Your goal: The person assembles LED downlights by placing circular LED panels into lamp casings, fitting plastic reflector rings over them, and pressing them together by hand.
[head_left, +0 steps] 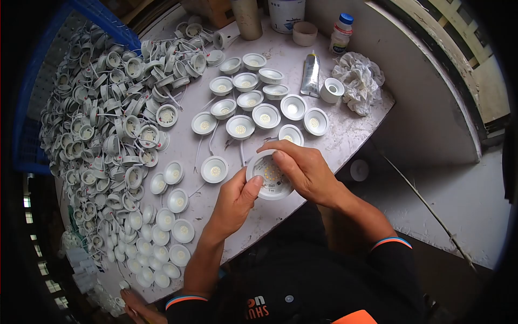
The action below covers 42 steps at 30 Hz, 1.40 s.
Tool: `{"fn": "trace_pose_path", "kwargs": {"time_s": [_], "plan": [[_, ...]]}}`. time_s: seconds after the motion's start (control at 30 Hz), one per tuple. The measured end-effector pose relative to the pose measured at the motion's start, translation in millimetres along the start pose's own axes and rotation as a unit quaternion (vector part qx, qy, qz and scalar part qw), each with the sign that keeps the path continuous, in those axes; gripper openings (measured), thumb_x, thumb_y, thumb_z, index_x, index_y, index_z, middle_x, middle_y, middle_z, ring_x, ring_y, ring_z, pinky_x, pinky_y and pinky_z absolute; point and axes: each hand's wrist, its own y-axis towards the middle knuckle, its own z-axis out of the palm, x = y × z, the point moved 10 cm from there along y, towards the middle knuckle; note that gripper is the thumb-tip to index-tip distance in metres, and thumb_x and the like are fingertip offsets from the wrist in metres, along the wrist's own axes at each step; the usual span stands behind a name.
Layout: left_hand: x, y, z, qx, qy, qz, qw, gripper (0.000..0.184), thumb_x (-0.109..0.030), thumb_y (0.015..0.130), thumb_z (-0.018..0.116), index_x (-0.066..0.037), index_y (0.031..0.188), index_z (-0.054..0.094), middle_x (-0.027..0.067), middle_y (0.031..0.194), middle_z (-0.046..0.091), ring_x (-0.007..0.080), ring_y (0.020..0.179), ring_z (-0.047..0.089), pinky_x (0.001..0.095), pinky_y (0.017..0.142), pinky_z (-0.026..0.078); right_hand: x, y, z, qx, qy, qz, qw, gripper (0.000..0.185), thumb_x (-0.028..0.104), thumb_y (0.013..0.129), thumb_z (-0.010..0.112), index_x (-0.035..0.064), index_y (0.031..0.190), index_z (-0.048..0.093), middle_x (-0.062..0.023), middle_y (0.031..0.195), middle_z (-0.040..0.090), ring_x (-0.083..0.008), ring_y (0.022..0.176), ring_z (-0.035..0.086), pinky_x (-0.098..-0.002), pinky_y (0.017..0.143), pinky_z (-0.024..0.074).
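A round white LED downlight (274, 186) is held between both hands, with its open face and the yellow LED dots of its board turned toward me. My left hand (236, 201) grips its left rim, thumb over the front edge. On the upper right rim, my right hand (310, 171) has its thumb pressed at the edge and fingers around the back. Just left of them lies a similar downlight (215, 169) with a wire. Beyond my hands stand several white cup-shaped lights (240, 127), most showing LED boards.
A large heap of wired lights (108, 124) spills from a blue crate (102, 24). Near the back are a metal tube (311, 75), a white cup (332, 90), crumpled cloth (359, 81) and a blue-capped bottle (341, 33). Another person's hand (139, 308) shows at lower left.
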Motion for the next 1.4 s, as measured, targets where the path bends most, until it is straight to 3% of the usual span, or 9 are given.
{"fn": "trace_pose_path", "kwargs": {"time_s": [0.23,0.3,0.43,0.5,0.57,0.63,0.73,1.03,1.4], "plan": [[9.2,12.3,10.5,0.013,-0.010,-0.050,0.999,0.023,-0.019,0.096,0.050,0.001,0.107,0.055,-0.0027,0.071,0.049,0.0032,0.055,0.041,0.0212,0.048,0.035,-3.6,0.9,4.8,0.037,-0.080,-0.022,0.996,0.029,0.027,0.099,0.046,0.0062,0.112,0.062,-0.0156,0.093,0.067,-0.0347,0.083,0.064,-0.0419,0.071,0.0498],[15.5,15.0,12.4,-0.002,-0.017,-0.073,0.997,0.016,-0.016,0.092,0.051,-0.002,0.100,0.054,-0.0018,0.074,0.050,0.0025,0.050,0.036,0.0200,0.042,0.029,-14.8,1.3,2.8,0.050,-0.053,0.013,0.997,0.029,0.023,0.099,0.048,0.0029,0.113,0.064,-0.0154,0.093,0.067,-0.0261,0.081,0.066,-0.0347,0.072,0.0509],[21.3,24.6,17.9,0.000,-0.022,-0.075,0.997,0.015,-0.014,0.091,0.051,-0.001,0.097,0.054,-0.0019,0.071,0.049,0.0038,0.049,0.035,0.0219,0.041,0.028,-29.0,5.8,-15.0,0.029,-0.003,0.031,0.999,0.030,0.025,0.098,0.049,0.0038,0.110,0.065,-0.0156,0.092,0.068,-0.0292,0.081,0.066,-0.0368,0.071,0.0505],[25.7,21.6,15.3,-0.002,-0.023,-0.076,0.997,0.016,-0.014,0.092,0.050,0.000,0.099,0.055,-0.0020,0.070,0.049,0.0035,0.048,0.036,0.0220,0.041,0.030,-53.9,13.3,-59.6,-0.060,0.034,0.072,0.995,0.027,0.023,0.095,0.055,0.0029,0.109,0.067,-0.0139,0.092,0.069,-0.0256,0.079,0.067,-0.0339,0.070,0.0504],[30.6,17.1,13.8,-0.005,-0.025,-0.083,0.996,0.018,-0.014,0.093,0.049,0.001,0.100,0.055,-0.0020,0.068,0.049,0.0031,0.048,0.037,0.0220,0.042,0.032,-63.5,23.4,-122.9,-0.178,-0.111,0.017,0.978,0.026,0.020,0.090,0.063,0.0032,0.109,0.067,-0.0118,0.099,0.069,-0.0251,0.083,0.066,-0.0344,0.073,0.0504],[36.8,12.3,10.7,-0.025,-0.056,-0.105,0.993,0.017,-0.014,0.092,0.049,0.001,0.099,0.055,-0.0027,0.069,0.048,0.0028,0.048,0.035,0.0212,0.041,0.030,-93.4,37.2,-171.4,-0.200,-0.314,0.007,0.928,0.032,0.023,0.084,0.070,0.0041,0.110,0.068,-0.0114,0.107,0.068,-0.0265,0.095,0.063,-0.0371,0.083,0.0494],[47.7,12.4,7.8,-0.039,-0.128,-0.127,0.983,0.016,-0.012,0.090,0.050,0.001,0.099,0.055,-0.0031,0.069,0.047,0.0022,0.049,0.033,0.0206,0.041,0.027,-110.8,51.3,-194.5,-0.180,-0.434,-0.043,0.882,0.040,0.027,0.079,0.074,0.0055,0.112,0.068,-0.0117,0.114,0.067,-0.0284,0.104,0.059,-0.0398,0.091,0.0465],[57.5,20.6,12.2,-0.004,-0.132,-0.153,0.979,0.014,-0.012,0.089,0.050,-0.001,0.095,0.055,-0.0035,0.069,0.047,0.0021,0.050,0.032,0.0204,0.043,0.026,-138.7,68.6,-204.9,-0.105,-0.415,0.050,0.902,0.044,0.030,0.075,0.077,0.0058,0.111,0.069,-0.0094,0.114,0.068,-0.0301,0.101,0.060,-0.0406,0.090,0.0479],[61.6,26.4,11.2,0.004,-0.128,-0.160,0.979,0.014,-0.014,0.090,0.051,-0.001,0.096,0.054,-0.0033,0.069,0.048,0.0024,0.050,0.033,0.0203,0.043,0.026,-143.3,64.2,-210.2,-0.132,-0.411,-0.001,0.902,0.023,0.025,0.083,0.068,0.0056,0.093,0.074,-0.0134,0.115,0.068,-0.0340,0.098,0.062,-0.0412,0.087,0.0493]]}}
